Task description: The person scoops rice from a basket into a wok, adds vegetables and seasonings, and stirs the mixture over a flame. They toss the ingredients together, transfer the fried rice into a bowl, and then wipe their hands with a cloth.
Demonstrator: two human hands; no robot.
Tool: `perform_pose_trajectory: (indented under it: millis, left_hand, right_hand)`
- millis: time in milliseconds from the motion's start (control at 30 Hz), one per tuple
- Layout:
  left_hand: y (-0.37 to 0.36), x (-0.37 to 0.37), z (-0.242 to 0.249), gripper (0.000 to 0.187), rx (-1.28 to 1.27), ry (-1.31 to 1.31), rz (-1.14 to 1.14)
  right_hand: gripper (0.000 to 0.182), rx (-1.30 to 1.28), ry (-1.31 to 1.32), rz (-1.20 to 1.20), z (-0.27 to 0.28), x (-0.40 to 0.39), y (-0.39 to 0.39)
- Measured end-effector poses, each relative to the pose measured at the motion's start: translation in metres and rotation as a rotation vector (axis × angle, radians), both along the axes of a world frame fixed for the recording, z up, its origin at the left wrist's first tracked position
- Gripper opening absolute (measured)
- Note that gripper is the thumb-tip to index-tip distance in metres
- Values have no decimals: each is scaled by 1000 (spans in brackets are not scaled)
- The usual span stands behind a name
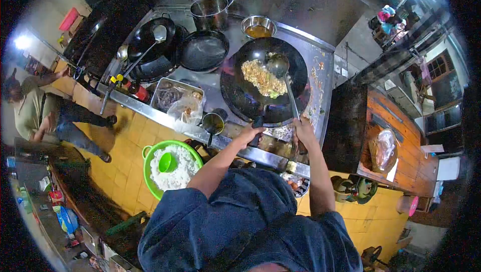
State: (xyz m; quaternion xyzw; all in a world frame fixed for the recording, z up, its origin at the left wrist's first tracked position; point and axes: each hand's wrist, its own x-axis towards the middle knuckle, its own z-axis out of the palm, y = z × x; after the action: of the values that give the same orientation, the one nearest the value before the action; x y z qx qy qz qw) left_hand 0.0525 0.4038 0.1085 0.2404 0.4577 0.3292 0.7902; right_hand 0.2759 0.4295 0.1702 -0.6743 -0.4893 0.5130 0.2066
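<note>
My left hand (250,135) is closed round the dark handle of a large black wok (239,102). Yellowish-brown fried food (256,75), with pale green pieces at its lower edge, lies in the wok; it looks like fried rice. My right hand (304,129) grips the long handle of a ladle (291,96), whose round bowl rests at the right side of the food. Just left of my left hand, a small dark saucepan (213,122) holds liquid. Below it, a green basket (146,171) contains white rice (175,177) and a green scoop (168,162).
Behind the wok are a metal bowl (259,27) of brown liquid and a tall pot (209,12). Black pans (203,51) and a metal tray (176,96) with plastic bags stand left. Another person (42,101) is far left. A wooden table (401,146) stands right.
</note>
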Motion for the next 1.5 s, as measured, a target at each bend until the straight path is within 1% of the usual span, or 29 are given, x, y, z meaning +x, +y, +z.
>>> perform_pose_trajectory:
  millis: [33, 133, 167, 200, 233, 400, 467, 500, 533, 600, 633, 667, 733, 767, 800, 867, 967, 1067, 1133, 1167, 1233, 1267, 1300, 1333, 1367, 1400, 1433, 1467, 1500]
  left_hand:
    - [0, -1, 5, 15, -10, 32, -2]
    - [1, -1, -3, 15, 18, 50, 7]
    - [0, -1, -1, 15, -21, 55, 13]
    - [2, -1, -1, 15, -16, 54, 20]
    - [3, -2, -2, 15, -11, 70, -4]
    - [5, 0, -13, 16, 35, 48, 1]
    - [3, 0, -10, 18, 71, 98, 25]
    - [4, 0, -18, 20, 27, 63, 36]
    - [6, 0, -22, 20, 27, 63, 31]
    - [4, 1, -21, 21, 22, 24, 27]
    - [4, -1, -17, 20, 14, 24, 10]
    - [2, 0, -17, 20, 13, 25, 3]
    - [3, 0, -16, 19, 30, 6, 9]
    - [2, -1, -16, 19, 27, 8, 2]
    - [3, -1, -13, 17, 7, 29, 5]
    - [2, -2, -15, 16, -16, 56, 6]
    - [4, -1, -42, 14, -81, -134, 6]
    - [5, 2, -29, 14, -37, -81, 44]
    - [15, 1, -20, 15, -137, -129, -12]
    - [15, 0, -19, 15, -242, -174, -70]
    - [15, 7, -22, 15, -209, -78, -47]
    - [18, 13, -22, 16, -168, 15, -23]
    - [3, 27, 13, 16, -229, -96, 136]
    - [-13, 42, 76, 11, -290, -114, 220]
    - [-22, 42, 115, 14, -290, -427, 185]
    - [-27, 38, 138, 14, -296, -422, 185]
    - [-31, 31, 155, 15, -312, -455, 52]
    - [-30, 25, 162, 16, -322, -489, -80]
    - [-16, 18, 145, 18, -335, -390, -105]
  right_hand:
    - [34, -45, 46, -54, 3, -4, -6]
    - [36, 140, -234, 51, -17, -1, -5]
    - [35, 361, -413, 135, -24, 8, 2]
    - [35, 591, -588, 220, -6, 1, 10]
    - [35, 409, -618, 96, 12, -6, 11]
    - [36, 424, -708, 132, -18, 3, 24]
    - [34, 310, -650, 581, -15, 21, 30]
    - [30, 436, -863, 596, 42, 5, 12]
    - [30, 434, -864, 591, 63, -2, 8]
    - [30, 194, -845, 204, 80, -8, 1]
    - [37, 253, -856, 229, 25, 8, 12]
    - [37, 249, -856, 223, 9, 18, 10]
    - [43, 600, -672, 371, -5, 29, 2]
    - [39, 438, -654, 430, 40, 29, -6]
    - [39, 435, -653, 424, 90, 23, -16]
    - [38, 162, -883, 435, 165, 9, -31]
    - [35, 162, -975, 475, 183, 14, -58]
    - [29, 122, -994, 392, 133, -4, -67]
    - [32, 138, -823, 119, 88, -41, -55]
    - [32, 133, -823, 123, 59, -40, -46]
    - [29, 114, -617, 255, 17, -30, -29]
    - [27, 227, -620, 312, 39, -14, -38]
    - [26, 336, -621, 365, 81, 3, -52]
    - [29, 225, -710, 466, 125, 12, -54]
    - [32, 155, -821, 479, 166, 9, -64]
    - [32, 151, -816, 480, 171, 11, -70]
    - [33, 191, -827, 485, 173, 13, -76]
    - [34, 237, -840, 490, 173, 16, -79]
    - [35, 272, -794, 519, 165, 16, -81]
